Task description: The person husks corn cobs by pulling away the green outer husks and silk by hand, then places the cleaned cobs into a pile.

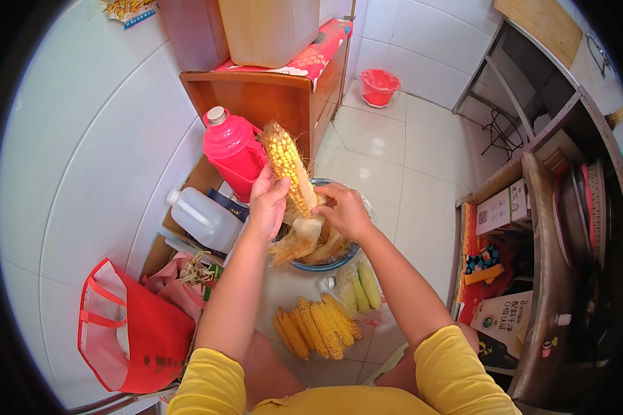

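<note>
An ear of yellow corn (pixel 284 158), partly husked with silk at its tip, is held up in front of me. My left hand (pixel 269 199) grips its left side, thumb across the kernels. With thumb and fingers my right hand (pixel 345 210) pinches a pale strip of husk (pixel 305 188) on the ear's right side, near the base. Peeled husks (pixel 311 241) hang below and fill a blue-rimmed basin (pixel 326 266). Several bare corn cobs with kernels (pixel 316 327) lie in a row on the floor, close to green ears (pixel 366 288) in a clear plastic bag.
To the left stand a pink thermos flask (pixel 233 150), a translucent plastic jug (pixel 205 218) and a red bag (pixel 153 332). A wooden cabinet (pixel 249 98) bears large containers (pixel 270 31). Shelves (pixel 529 249) line the right side. A red bin (pixel 379 87) sits at the far wall.
</note>
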Available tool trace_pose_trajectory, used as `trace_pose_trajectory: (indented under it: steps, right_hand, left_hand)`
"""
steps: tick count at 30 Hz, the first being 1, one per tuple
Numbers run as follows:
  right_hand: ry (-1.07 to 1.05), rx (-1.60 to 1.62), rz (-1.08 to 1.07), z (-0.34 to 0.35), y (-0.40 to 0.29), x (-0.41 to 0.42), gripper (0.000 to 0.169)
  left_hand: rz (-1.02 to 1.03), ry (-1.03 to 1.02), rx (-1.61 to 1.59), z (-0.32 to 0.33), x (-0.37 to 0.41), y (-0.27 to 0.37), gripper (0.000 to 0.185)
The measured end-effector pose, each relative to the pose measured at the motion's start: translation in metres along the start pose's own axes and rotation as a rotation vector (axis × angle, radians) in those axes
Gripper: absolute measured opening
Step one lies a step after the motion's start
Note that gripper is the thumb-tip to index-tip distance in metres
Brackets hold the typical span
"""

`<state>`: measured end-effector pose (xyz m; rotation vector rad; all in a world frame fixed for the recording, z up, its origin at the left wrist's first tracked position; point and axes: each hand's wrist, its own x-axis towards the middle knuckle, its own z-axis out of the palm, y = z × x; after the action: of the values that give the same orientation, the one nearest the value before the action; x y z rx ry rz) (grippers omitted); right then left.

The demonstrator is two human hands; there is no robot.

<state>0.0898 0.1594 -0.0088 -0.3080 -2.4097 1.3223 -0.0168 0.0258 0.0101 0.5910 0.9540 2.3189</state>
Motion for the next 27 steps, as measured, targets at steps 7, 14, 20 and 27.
trace_pose_trajectory:
  steps: [7,14,20,27]
  right_hand:
    - [0.182,0.28,0.049,0.012,0.013,-0.01,0.022]
    - [0.26,0.079,0.021,0.021,0.048,-0.037,0.011]
    - [0.374,0.051,0.237,0.006,0.042,-0.029,0.031]
    - [0.234,-0.072,0.008,0.005,-0.043,-0.01,0.037]
  left_hand:
    - [0.0,0.08,-0.005,0.003,-0.002,-0.003,0.036]
    - [0.055,0.1,0.007,-0.003,0.01,0.01,0.032]
    - [0.053,0.11,0.266,0.012,0.006,0.0,0.045]
    - [0.108,0.055,0.501,0.038,-0.001,-0.015,0.056]
